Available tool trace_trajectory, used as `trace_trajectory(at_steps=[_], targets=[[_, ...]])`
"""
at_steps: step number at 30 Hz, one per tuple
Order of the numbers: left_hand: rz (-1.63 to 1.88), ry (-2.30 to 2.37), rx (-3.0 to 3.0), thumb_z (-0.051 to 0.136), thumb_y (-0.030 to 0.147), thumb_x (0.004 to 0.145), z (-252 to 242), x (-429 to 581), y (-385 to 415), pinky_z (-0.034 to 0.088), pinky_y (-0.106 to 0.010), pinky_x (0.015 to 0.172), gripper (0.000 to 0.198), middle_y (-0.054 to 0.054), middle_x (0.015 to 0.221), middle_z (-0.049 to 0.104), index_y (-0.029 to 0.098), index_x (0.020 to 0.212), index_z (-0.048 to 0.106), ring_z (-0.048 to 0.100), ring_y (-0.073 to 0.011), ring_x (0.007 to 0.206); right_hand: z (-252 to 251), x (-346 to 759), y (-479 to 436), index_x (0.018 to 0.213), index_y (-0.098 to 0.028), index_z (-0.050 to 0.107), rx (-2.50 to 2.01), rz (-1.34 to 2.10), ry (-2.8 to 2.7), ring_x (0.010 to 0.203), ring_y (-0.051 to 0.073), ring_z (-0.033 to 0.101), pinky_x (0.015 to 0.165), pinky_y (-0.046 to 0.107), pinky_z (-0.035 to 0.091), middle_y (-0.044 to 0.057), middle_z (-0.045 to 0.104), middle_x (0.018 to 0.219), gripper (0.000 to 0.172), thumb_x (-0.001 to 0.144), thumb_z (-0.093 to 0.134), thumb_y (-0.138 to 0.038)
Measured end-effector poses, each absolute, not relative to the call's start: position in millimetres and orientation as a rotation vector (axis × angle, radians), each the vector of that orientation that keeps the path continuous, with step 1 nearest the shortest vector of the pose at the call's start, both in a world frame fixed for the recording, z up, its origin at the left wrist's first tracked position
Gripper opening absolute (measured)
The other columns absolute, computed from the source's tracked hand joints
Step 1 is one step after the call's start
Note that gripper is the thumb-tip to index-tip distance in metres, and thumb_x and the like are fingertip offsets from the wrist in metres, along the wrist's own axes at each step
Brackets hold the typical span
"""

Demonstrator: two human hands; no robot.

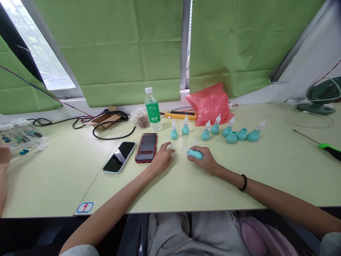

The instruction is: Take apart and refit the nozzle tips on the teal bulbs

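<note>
My right hand [205,160] is closed round a teal bulb of a nasal aspirator [195,154], tilted sideways with its clear nozzle toward the left. My left hand [162,158] rests on the table with curled fingers at a small clear plastic tip [172,146], which they seem to pinch. Between the hands, more translucent pieces lie on the table, hard to make out. Behind them stand several teal aspirators with clear tips, such as one aspirator [173,133] at the left and another [254,135] at the right. Two bulbs, a front one [231,138] and its neighbour [242,134], have open tops.
Left of my hands lie a red-cased phone [146,147] and a white-edged phone [119,157]. Farther back are a water bottle [153,112], a yellow power strip [180,115], pink bubble wrap [209,105] and black cables [113,138]. A screwdriver [329,149] lies right; another person's hand [4,156] shows left.
</note>
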State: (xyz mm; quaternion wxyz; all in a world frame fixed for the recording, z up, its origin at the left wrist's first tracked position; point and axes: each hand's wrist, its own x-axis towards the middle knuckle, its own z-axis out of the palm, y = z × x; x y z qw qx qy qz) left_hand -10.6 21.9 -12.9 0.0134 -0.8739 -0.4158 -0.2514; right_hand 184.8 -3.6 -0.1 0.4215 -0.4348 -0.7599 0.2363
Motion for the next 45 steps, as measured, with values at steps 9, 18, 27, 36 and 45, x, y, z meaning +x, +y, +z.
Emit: trace_trajectory(at_steps=[9,18,27,36,45], targets=[[-0.712,-1.378,-2.625,0.050,0.025,0.065,6,-4,4,0.035,-0.041,0.084,0.021,-0.010,0.109,0.044,0.014,0.080,0.060,0.031,-0.0279,0.104,-2,185,-2,0.067,-0.015,0.053,-1.098,0.559,-1.943,0.055,0.010,0.043,0.053,0.021,0.035,-0.001,0.049,0.059,0.018,0.066,0.052,-0.033],[-1.082,-1.556,-2.931,0.052,0.026,0.065,12,-6,6,0.044,-0.030,0.068,0.019,-0.004,0.076,0.059,0.015,0.080,0.057,0.053,-0.0157,0.073,0,186,-3,0.069,-0.014,0.056,-1.044,0.500,-2.048,0.057,0.012,0.049,0.056,0.022,0.038,0.001,0.056,0.063,0.013,0.063,0.052,-0.025],[-1.817,-1.755,-3.220,0.059,0.030,0.061,20,-10,12,0.046,-0.027,0.066,0.030,-0.008,0.076,0.060,0.009,0.082,0.060,0.055,-0.0141,0.069,1,187,-2,0.070,-0.014,0.057,-1.028,0.393,-2.061,0.057,0.012,0.051,0.056,0.023,0.038,0.002,0.059,0.065,0.012,0.060,0.053,-0.021],[-1.678,-1.763,-3.547,0.057,0.031,0.065,19,-12,14,0.046,-0.031,0.070,0.034,-0.010,0.075,0.062,0.008,0.090,0.059,0.058,-0.0166,0.071,-2,187,-5,0.067,-0.015,0.055,-1.039,0.259,-2.134,0.054,0.011,0.050,0.053,0.022,0.036,0.002,0.058,0.062,0.009,0.061,0.051,-0.020],[-1.307,-1.679,-3.535,0.053,0.032,0.068,23,-14,13,0.044,-0.024,0.060,0.031,-0.006,0.067,0.061,0.010,0.087,0.061,0.055,-0.0121,0.061,-3,187,-7,0.067,-0.015,0.053,-1.070,-0.013,-2.308,0.054,0.011,0.049,0.050,0.021,0.032,0.002,0.055,0.059,0.010,0.065,0.047,-0.022]])
